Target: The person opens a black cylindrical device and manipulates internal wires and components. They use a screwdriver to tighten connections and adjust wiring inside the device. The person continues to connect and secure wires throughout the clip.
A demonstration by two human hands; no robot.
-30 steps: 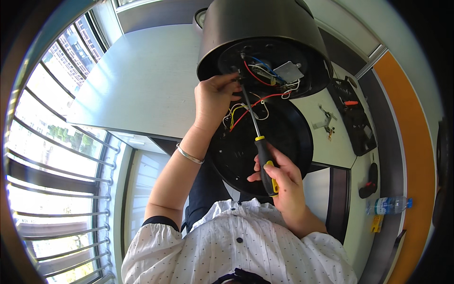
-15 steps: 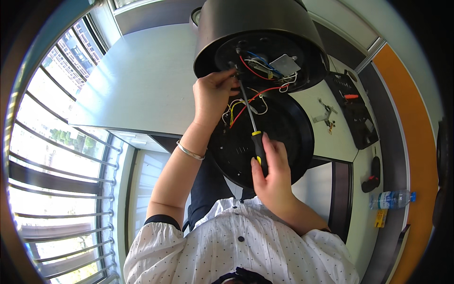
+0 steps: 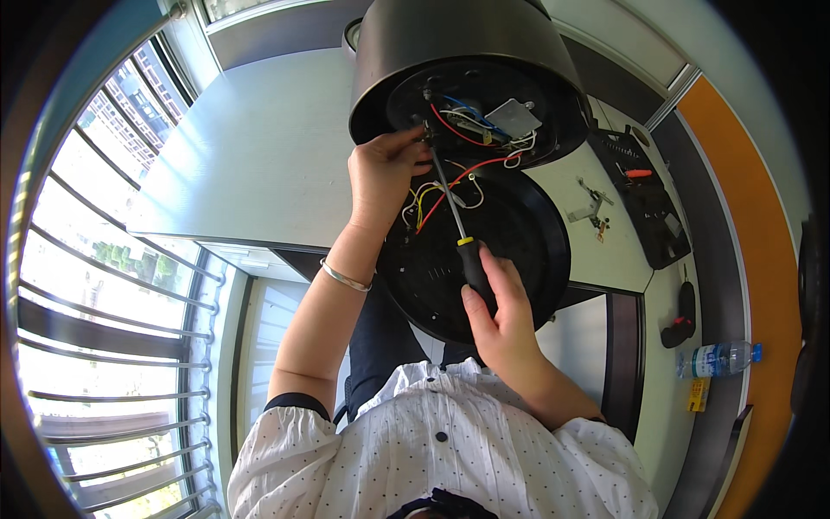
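A dark metallic round appliance [image 3: 467, 43], perhaps an electric cooker, lies on its side with its underside open towards me. Inside show red, blue and white wires and a grey metal plate [image 3: 513, 118]. My right hand [image 3: 503, 316] grips a screwdriver [image 3: 453, 205] by its black and yellow handle. Its shaft slants up to the left edge of the opening. There my left hand [image 3: 389, 164] is closed in a pinch by the tip; what its fingers hold is too small to make out. Below, a black round base cover [image 3: 510, 259] leans near my lap, with loose wires [image 3: 424, 208] over it.
Small metal parts [image 3: 592, 208] lie on the white table [image 3: 233, 156], right of the cover. Beyond them is an open black tool case [image 3: 644, 199] with a red-handled tool. Farther right are a black and red tool [image 3: 683, 316], a water bottle [image 3: 719, 360] and a yellow packet [image 3: 699, 394].
The screwdriver handle has turned a little in my right hand, so its yellow stripe no longer shows. My left hand keeps its pinch by the tip. The whole view has shifted slightly.
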